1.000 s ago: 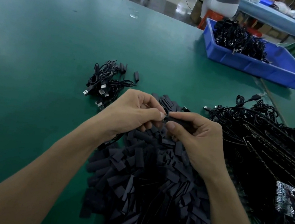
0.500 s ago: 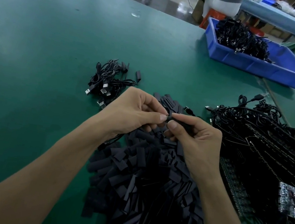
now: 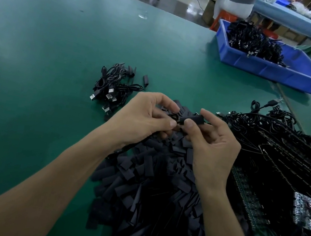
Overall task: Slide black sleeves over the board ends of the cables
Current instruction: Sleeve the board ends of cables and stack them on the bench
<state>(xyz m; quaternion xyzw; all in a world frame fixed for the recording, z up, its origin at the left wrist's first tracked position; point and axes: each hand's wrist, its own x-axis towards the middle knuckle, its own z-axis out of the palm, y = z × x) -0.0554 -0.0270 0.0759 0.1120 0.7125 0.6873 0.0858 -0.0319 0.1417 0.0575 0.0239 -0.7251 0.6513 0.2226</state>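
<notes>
Table (image 3: 37, 57), green, bearing a loose pile of sleeves (image 3: 147, 199) at centre and a tangled heap of cables (image 3: 287, 160) just right of it. Above the pile, left hand (image 3: 144, 120) pinches one board end (image 3: 178, 121), mostly hidden; right hand (image 3: 213, 148) pinches a sleeve (image 3: 193, 119) between thumb and forefinger, its mouth at that end. Sleeve judged light, soft and easily flattened, so grip its sides near the mouth; board stiff and probably fragile, best held by its edges.

**Hands meet, fingertip to fingertip**

Bare left arm (image 3: 47, 182) and right arm (image 3: 221, 221) reach in from below. The left hand (image 3: 144, 120) pinches a cable end (image 3: 177, 122) between thumb and forefinger. The right hand (image 3: 213, 148) pinches a sleeve (image 3: 193, 119), other fingers loosely curled.
</notes>
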